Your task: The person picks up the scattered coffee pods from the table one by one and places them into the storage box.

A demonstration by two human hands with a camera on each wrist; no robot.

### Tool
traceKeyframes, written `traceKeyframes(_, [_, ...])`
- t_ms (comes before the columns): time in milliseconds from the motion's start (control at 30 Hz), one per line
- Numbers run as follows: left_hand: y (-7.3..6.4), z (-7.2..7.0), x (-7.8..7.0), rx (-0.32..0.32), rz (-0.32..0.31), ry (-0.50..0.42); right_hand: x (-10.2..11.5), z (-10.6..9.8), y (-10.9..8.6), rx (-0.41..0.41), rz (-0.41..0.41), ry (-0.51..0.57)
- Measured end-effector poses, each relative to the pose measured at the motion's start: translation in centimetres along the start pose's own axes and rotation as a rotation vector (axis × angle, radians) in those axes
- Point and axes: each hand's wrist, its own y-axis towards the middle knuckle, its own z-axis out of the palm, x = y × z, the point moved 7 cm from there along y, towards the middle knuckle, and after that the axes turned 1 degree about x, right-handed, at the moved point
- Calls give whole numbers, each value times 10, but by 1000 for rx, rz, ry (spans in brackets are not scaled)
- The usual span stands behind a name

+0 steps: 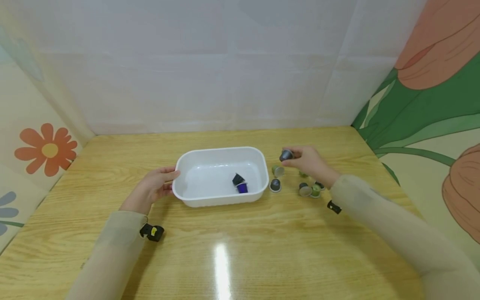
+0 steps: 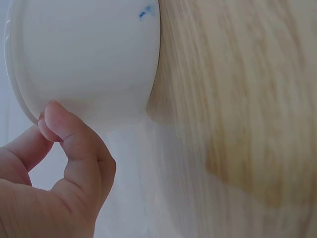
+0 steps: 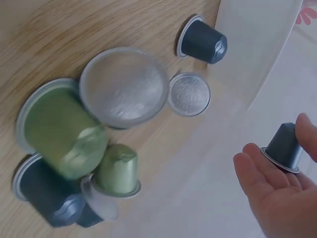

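A white plastic basin point(image 1: 202, 200) stands on the table, and my left hand point(image 1: 159, 183) pinches its left rim between thumb and fingers. In the left wrist view the thumb and fingertips meet at the edge of the basin point(image 2: 89, 59). Inside the basin lie a black coffee capsule point(image 1: 238, 179) and a purple coffee capsule point(image 1: 242, 188). To the right of it my right hand point(image 1: 309, 161) holds a dark grey coffee capsule point(image 1: 286, 155) above the table. The right wrist view shows this capsule point(image 3: 285, 146) between thumb and fingers.
Several more capsules lie on the wooden table point(image 1: 232, 237) under and near the right hand: a dark one point(image 1: 275, 185) beside the basin, a pale green one point(image 1: 278, 170) and a green one point(image 1: 316, 190). A white sheet point(image 1: 225, 83) hangs behind the table.
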Motion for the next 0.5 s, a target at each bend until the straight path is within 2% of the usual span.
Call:
traceKeyframes(267, [1,-1,1,-12,-4,12,15,15,9,-7,-41,39])
traceKeyframes(500, [1,0,0,-6,-4,18,27,24,12,12,-40,54])
